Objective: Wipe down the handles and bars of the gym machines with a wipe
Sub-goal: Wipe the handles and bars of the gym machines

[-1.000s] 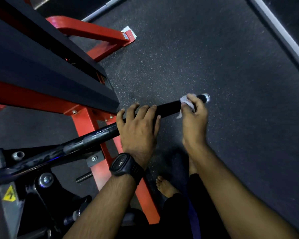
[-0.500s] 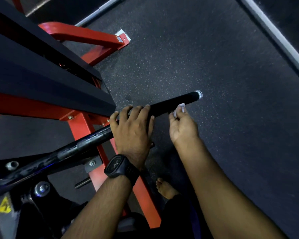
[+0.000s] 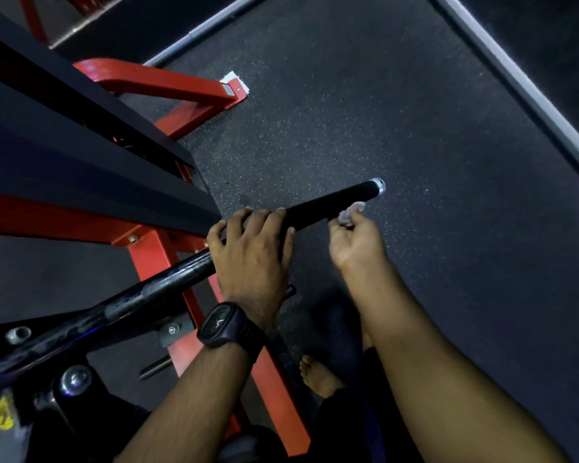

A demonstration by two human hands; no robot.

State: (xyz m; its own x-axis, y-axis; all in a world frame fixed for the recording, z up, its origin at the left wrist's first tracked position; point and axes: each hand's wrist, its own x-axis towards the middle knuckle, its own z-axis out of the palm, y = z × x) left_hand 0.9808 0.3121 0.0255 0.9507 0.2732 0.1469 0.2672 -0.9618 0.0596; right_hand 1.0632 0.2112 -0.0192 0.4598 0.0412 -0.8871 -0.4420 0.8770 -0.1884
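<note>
Wiping of the bar (image 3: 328,205) is judged to be the step in hand, at its outer stretch. The bar is gripped by the left hand (image 3: 251,255), fingers curled over it from above. A crumpled white wipe (image 3: 351,212) is pinched in the fingertips of the right hand (image 3: 356,242), just under the bar near the cap (image 3: 378,187) (contact cannot be told). Next, the wipe probably needs to be pressed round the bar and drawn along it, toward the cap at 2 o'clock or back toward the left hand at 9 o'clock. The bar is seen as matte black at the outer stretch, silver at the cap, and glossy and scuffed toward 8 o'clock, where it is joined to the machine (image 3: 147,255).
</note>
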